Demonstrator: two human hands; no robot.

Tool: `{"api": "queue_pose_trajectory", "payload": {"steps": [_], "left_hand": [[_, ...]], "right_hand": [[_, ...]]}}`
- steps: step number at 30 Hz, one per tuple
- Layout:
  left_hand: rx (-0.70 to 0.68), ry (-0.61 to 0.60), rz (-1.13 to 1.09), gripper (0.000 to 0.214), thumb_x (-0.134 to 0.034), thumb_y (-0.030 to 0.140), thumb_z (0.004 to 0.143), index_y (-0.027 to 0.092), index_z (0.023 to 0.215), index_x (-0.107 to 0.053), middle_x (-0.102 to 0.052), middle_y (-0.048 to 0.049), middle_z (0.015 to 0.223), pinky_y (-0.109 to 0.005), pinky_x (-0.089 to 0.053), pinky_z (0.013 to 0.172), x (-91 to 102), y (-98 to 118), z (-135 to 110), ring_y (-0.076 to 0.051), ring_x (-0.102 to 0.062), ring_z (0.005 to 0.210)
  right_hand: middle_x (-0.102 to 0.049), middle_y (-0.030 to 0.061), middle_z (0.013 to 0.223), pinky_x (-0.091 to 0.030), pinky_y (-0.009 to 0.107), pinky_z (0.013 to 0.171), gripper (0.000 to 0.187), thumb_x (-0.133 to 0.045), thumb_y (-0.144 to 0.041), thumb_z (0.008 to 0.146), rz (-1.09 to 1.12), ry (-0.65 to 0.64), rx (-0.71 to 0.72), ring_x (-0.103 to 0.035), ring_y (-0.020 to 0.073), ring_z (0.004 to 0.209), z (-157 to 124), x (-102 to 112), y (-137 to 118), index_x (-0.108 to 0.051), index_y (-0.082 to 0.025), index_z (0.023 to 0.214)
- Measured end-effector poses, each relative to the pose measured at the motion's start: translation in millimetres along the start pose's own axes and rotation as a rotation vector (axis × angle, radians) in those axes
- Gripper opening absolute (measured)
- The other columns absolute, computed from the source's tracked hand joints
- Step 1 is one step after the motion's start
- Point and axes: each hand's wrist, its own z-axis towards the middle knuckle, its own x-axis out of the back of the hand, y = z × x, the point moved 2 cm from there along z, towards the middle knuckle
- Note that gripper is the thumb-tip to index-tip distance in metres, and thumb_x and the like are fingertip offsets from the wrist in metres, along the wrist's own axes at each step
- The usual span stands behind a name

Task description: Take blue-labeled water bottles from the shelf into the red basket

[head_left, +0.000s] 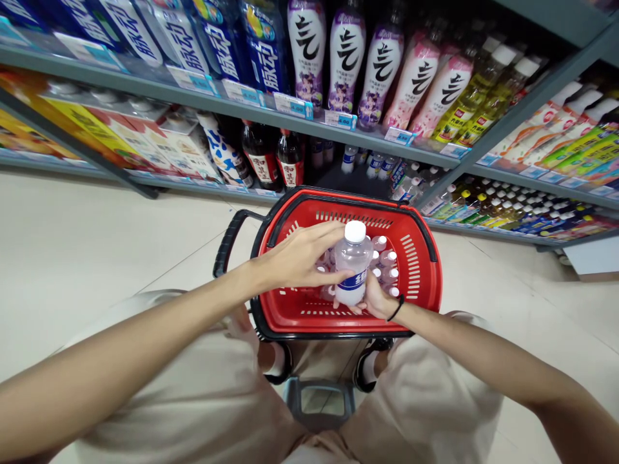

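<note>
Grip comes first here: the clear plastic bottle [353, 264] stands nearly upright in the middle of the red plastic shopping basket [416, 283], held above the others, well inside the rim on every side. Your left hand [294, 258] comes over from the left with its fingers [329, 276] slightly spread and wrapped across the bottle's side, reaching the blue label [358, 280]. Your right hand [374, 298] is cupped low against the bottle's lower part, with its fingers mostly hidden behind it, so you can't tell exactly how they close. A firm hold works best with the left fingers around the body and the right hand beneath, leaving the white cap [355, 231] clear and the bottle level. Both forearms angle inward from the sides of your body, your left arm longer in view and your right wrist, with its black wristband [396, 308], bent toward the basket's near edge. Smaller white-capped bottles [387, 259] lie just beneath your hands, toward the basket's right wall, and the black basket handle [232, 241] stands out from its left edge. Ahead, a grey shelf [145, 84] carries purple-labelled bottles [307, 51] above dark bottles with red labels [261, 151], and your beige shorts [193, 399] fill the lower part of the view.
</note>
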Motion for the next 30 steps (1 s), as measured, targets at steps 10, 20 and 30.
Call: {"api": "queue_pose_trajectory", "payload": {"steps": [10, 20, 30], "left_hand": [[-0.005, -0.01, -0.003, 0.053, -0.069, 0.044, 0.096, 0.009, 0.134, -0.055, -0.065, -0.0156, 0.126, -0.033, -0.052, 0.102, -0.1, 0, 0, -0.026, -0.065, 0.117], [0.062, -0.054, -0.033, 0.053, -0.068, 0.045, 0.096, 0.008, 0.133, -0.057, -0.065, -0.0156, 0.127, -0.034, -0.052, 0.103, 1.9, 2, 0, -0.025, -0.064, 0.117], [0.233, 0.187, 0.407, 0.033, -0.061, 0.036, 0.1, 0.007, 0.117, -0.067, -0.071, -0.0182, 0.107, -0.048, -0.057, 0.086, 42.4, 78, 14, -0.033, -0.065, 0.102]], "right_hand": [[-0.068, 0.0138, 0.064, -0.014, 0.022, 0.032, 0.082, 0.004, -0.057, 0.105, 0.005, 0.0, -0.009, -0.04, 0.0124, 0.028, 3, 1, 4, -0.062, -0.009, 0.1], [-0.07, 0.0165, 0.065, -0.019, 0.022, 0.03, 0.079, -0.002, -0.058, 0.104, -0.016, 0.012, 0.004, -0.038, 0.012, 0.028, 2, 0, 2, -0.064, -0.009, 0.096], [-0.062, 0.0095, 0.057, -0.016, 0.024, 0.03, 0.075, -0.02, -0.077, 0.097, 0.107, 0.055, 0.183, -0.034, 0.0121, 0.031, 8, 3, -10, -0.061, -0.015, 0.085]]}}
